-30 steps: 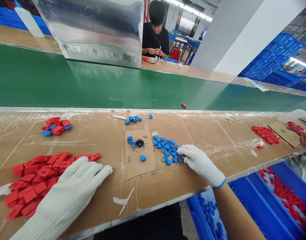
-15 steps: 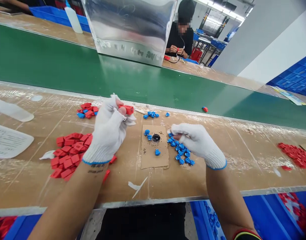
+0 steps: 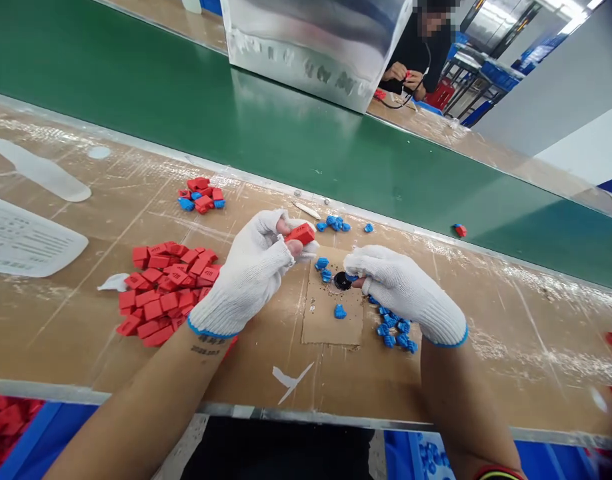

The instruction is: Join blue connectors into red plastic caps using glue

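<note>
– Look at the left hand!
– Pinching a red block between thumb and fingers, up near the top left corner of the cardboard sheet.
– Lying which way?
– Running its long axis mostly left to right, slightly raised at the right end. Pointing its free end toward the right hand, with small slots in view.
– And over on the right?
– Pinching a blue piece between thumb and fingers, right at the edge of the black dish. Mostly hidden by glove, so no telling its long axis, or touching or apart from the dish.
– And round about?
– Red blocks heaped beside the left wrist, blue pieces scattered below the right fingers, and on the green strip, one red-and-blue piece.
</note>
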`<state>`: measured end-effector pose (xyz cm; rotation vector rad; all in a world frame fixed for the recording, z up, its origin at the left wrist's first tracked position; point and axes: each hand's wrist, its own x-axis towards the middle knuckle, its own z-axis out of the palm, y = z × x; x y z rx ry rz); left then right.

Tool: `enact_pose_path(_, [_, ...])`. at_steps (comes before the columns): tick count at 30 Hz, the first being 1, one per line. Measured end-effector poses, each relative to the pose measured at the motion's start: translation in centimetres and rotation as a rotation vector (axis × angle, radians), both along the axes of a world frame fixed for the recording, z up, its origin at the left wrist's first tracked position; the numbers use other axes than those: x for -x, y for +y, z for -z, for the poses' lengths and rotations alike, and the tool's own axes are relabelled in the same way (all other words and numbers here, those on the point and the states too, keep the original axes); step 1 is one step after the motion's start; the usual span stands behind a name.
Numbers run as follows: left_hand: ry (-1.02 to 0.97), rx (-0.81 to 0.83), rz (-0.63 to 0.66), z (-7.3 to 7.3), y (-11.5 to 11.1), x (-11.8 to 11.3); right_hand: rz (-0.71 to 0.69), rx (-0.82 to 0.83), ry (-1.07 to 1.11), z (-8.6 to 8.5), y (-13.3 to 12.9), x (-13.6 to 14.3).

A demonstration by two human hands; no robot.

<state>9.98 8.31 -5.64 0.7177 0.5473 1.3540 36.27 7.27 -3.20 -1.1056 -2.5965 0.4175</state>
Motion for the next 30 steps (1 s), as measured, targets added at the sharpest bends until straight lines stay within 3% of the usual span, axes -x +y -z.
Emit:
enact_pose_path(7, [0.021, 0.109, -0.071, -0.1, 0.0, 0.0, -0.040, -0.010, 0.027, 0.9, 0.6, -0.1])
enact_pose_path(14, [0.093, 0.147, -0.057, 0.2, 0.3, -0.2, -0.036, -0.021, 0.038, 1.2, 0.6, 0.7])
enact_pose_path(30, [0.096, 0.138, -0.133, 0.2, 0.5, -0.3, -0.021, -0.005, -0.051, 1.0, 0.2, 1.1])
